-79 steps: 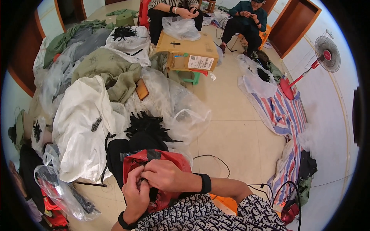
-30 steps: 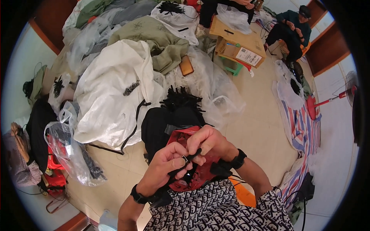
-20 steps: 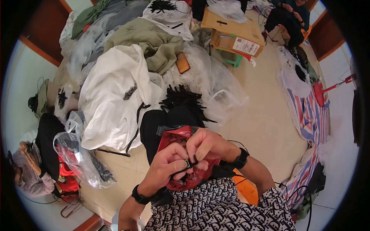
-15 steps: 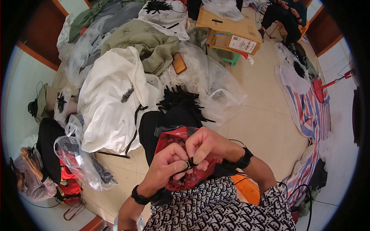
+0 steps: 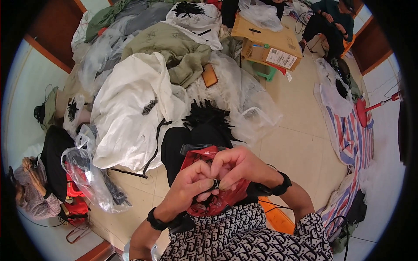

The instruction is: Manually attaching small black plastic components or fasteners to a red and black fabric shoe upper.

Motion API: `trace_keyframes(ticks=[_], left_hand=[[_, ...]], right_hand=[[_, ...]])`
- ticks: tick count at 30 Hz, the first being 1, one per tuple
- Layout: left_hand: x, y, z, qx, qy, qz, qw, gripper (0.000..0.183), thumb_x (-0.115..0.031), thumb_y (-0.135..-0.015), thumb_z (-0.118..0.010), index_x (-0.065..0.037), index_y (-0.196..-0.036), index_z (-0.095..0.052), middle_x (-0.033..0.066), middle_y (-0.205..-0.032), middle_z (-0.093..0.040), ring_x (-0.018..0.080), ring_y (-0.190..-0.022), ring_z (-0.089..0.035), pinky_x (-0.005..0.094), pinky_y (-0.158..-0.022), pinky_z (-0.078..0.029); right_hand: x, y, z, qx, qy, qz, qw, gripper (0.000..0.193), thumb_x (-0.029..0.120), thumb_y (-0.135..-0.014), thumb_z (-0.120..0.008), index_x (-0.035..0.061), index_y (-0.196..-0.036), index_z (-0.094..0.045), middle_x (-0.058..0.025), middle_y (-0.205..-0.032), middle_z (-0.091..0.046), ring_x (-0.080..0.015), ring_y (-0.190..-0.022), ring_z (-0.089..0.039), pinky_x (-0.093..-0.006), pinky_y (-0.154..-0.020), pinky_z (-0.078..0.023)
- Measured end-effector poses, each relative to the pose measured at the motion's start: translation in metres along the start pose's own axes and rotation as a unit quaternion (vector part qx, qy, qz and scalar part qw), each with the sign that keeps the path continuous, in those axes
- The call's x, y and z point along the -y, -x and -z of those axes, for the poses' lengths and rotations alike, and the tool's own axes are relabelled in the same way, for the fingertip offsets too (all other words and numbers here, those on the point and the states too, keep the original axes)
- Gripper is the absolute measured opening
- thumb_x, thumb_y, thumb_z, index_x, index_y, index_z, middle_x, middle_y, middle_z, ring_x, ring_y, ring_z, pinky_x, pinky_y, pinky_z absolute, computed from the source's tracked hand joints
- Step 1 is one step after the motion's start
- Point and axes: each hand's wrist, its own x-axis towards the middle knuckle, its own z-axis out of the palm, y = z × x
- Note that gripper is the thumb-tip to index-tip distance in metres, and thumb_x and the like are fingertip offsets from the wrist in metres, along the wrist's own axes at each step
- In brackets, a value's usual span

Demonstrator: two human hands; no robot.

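Note:
Over my lap, my left hand [image 5: 194, 185] and my right hand [image 5: 240, 167] meet, both closed in a pinch on a small black strap piece with a light-edged buckle [image 5: 215, 184]. The fingers cover most of it. Beneath them a red plastic bag [image 5: 199, 154] rests on my lap, with small dark pieces showing inside. Just beyond my knees lies a bundle of black straps [image 5: 208, 116]. Left of it spreads a white cloth sack [image 5: 124, 108] with a small heap of dark metal pieces [image 5: 150, 106] on top.
An orange-brown phone-like slab [image 5: 210, 75] lies on clear plastic [image 5: 250, 93]. Further off, a cardboard box [image 5: 265, 43] sits on a green stool [image 5: 269, 74]. Two people sit at the back right. Striped sheeting [image 5: 352, 143] runs along the right wall; a plastic bag [image 5: 93, 178] lies left.
My right hand's fingers have closed in toward the left hand's, and the buckle has turned more upright. The view has shifted slightly.

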Motion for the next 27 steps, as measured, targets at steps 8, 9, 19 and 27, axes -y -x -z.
trace_keyframes(ticks=[8, 9, 19, 27], left_hand=[[0.004, -0.002, -0.006, 0.006, 0.062, 0.011, 0.998, 0.013, -0.012, -0.085, -0.052, -0.002, -0.091, -0.046, 0.0096, -0.082, -0.056, 0.0055, -0.054, -0.044, 0.0165, -0.046, -0.034], [0.006, -0.001, -0.004, 0.007, 0.063, 0.01, 0.998, 0.013, -0.012, -0.085, -0.052, -0.002, -0.091, -0.046, 0.0096, -0.082, -0.056, 0.0055, -0.054, -0.044, 0.0165, -0.046, -0.034], [0.008, 0.003, -0.008, -0.014, -0.002, -0.058, 0.998, 0.009, -0.006, -0.085, -0.052, -0.001, -0.09, -0.046, 0.0063, -0.075, -0.055, 0.0052, -0.053, -0.045, 0.0179, -0.047, -0.037], [0.015, 0.001, -0.013, -0.1, -0.039, -0.111, 0.988, 0.008, -0.002, -0.084, -0.05, 0.0, -0.092, -0.048, 0.0053, -0.073, -0.057, 0.0059, -0.056, -0.051, 0.0184, -0.05, -0.041]], right_hand=[[-0.003, 0.001, -0.009, -0.039, 0.071, 0.047, 0.996, 0.014, -0.001, -0.071, -0.063, 0.0001, -0.086, -0.063, -0.0001, -0.062, -0.056, -0.0035, -0.049, -0.049, -0.0171, -0.041, -0.035], [-0.002, 0.003, -0.011, -0.039, 0.073, 0.047, 0.995, 0.014, -0.001, -0.071, -0.063, 0.0001, -0.086, -0.063, -0.0001, -0.062, -0.056, -0.0035, -0.049, -0.049, -0.0171, -0.041, -0.035], [0.008, 0.003, -0.004, -0.018, 0.056, 0.018, 0.998, 0.016, -0.001, -0.067, -0.064, 0.0012, -0.083, -0.063, -0.0006, -0.064, -0.057, -0.0041, -0.052, -0.05, -0.0173, -0.045, -0.037], [0.005, 0.004, -0.014, -0.075, 0.397, 0.261, 0.877, 0.024, 0.012, -0.062, -0.071, 0.0051, -0.083, -0.061, -0.0033, -0.062, -0.053, -0.0104, -0.054, -0.052, -0.0243, -0.046, -0.039]])
